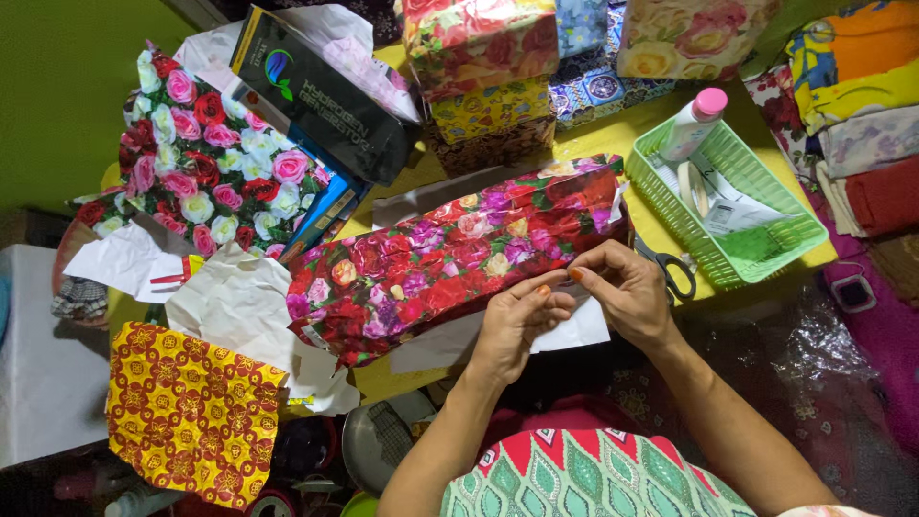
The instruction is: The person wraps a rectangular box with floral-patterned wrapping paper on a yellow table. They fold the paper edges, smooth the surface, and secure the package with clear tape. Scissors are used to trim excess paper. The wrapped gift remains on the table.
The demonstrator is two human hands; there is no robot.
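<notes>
Head view, from left to right: a rose-printed sheet [206,158] lies at the desk's far left edge, with a dark carton [321,101] beside it and a yellow-and-red patterned sheet [191,412] hanging off the near left corner. Across the middle of the yellow desk [613,134] lies a long box wrapped in floral paper [459,254], running from the near left up toward the green basket [766,206] at the right edge. The left hand [517,321] rests its fingertips on the wrap's near edge, fingers together and pinching something too small to tell, perhaps tape. The right hand [627,287] meets it from the right, thumb and forefinger pinched at the same spot, wrist bent inward. Scissors [675,268] lie just behind the right hand. My judgement is that the fold could spring open or crease if either pinch loosens, since the glossy paper looks stiff and slippery.
</notes>
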